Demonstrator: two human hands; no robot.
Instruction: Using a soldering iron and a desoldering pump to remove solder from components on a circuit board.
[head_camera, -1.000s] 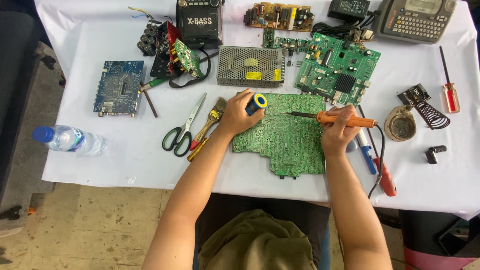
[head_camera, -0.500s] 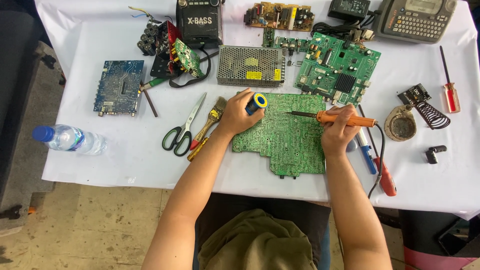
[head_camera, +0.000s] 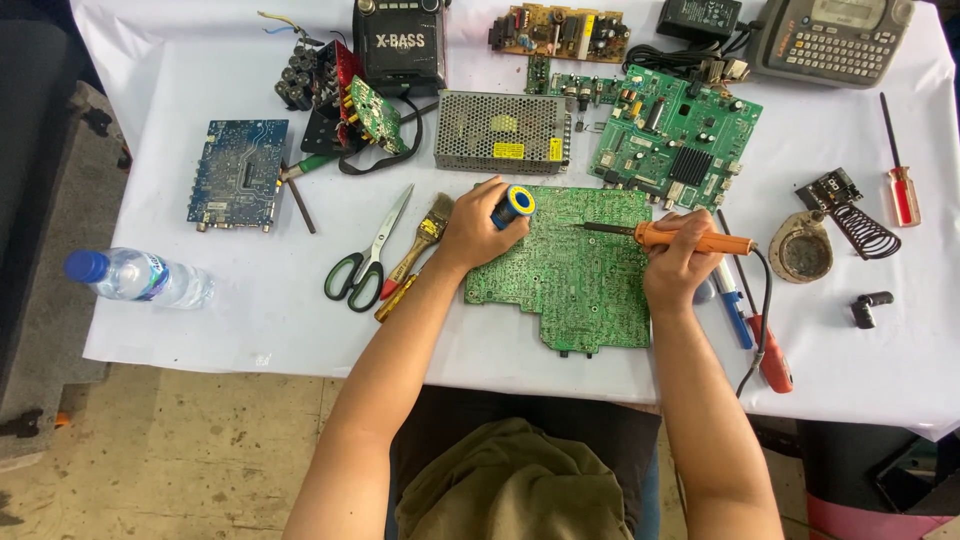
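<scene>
A large green circuit board (head_camera: 575, 275) lies solder side up on the white table in front of me. My right hand (head_camera: 678, 262) grips an orange-handled soldering iron (head_camera: 690, 238), its dark tip pointing left over the board's upper middle. My left hand (head_camera: 478, 228) holds a small blue and yellow spool of solder (head_camera: 515, 204) at the board's top left corner.
Green-handled scissors (head_camera: 362, 262), a paintbrush (head_camera: 425, 236) and a screwdriver lie left of the board. More circuit boards (head_camera: 675, 135), a metal-mesh power supply (head_camera: 498, 130), a black radio, a label printer, an iron stand (head_camera: 805, 245), a red screwdriver and a water bottle (head_camera: 140, 277) surround it.
</scene>
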